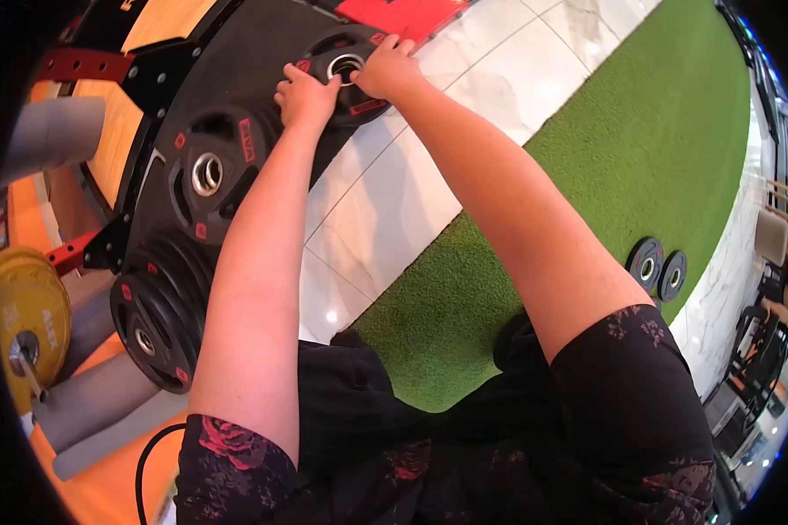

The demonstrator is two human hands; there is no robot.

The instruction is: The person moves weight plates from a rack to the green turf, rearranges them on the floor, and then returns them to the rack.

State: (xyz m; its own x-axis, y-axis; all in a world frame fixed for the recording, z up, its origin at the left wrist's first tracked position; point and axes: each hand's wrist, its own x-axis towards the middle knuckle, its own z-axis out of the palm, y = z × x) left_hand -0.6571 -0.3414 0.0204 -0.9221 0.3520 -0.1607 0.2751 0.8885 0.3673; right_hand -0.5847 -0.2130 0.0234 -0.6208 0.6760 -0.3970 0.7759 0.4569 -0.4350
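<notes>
Both my hands rest on a black weight plate (334, 45) with red markings and a metal-ringed centre hole, at the top of the head view. My left hand (308, 98) grips its near left side, with the thumb by the hole. On the right side, my right hand (389, 70) holds the plate with its thumb at the hole and its fingers toward the far rim. The plate lies roughly flat over a black surface. Left of it and nearer to me lies a second black weight plate (184, 182), partly behind my left forearm.
A stack of black plates (140, 346) leans at the lower left, near a yellow plate (31, 306) on a bar and grey padded rollers (96, 407). Two small plates (645, 262) stand on green turf (622, 175) at right. Pale tiles (499, 83) border the turf.
</notes>
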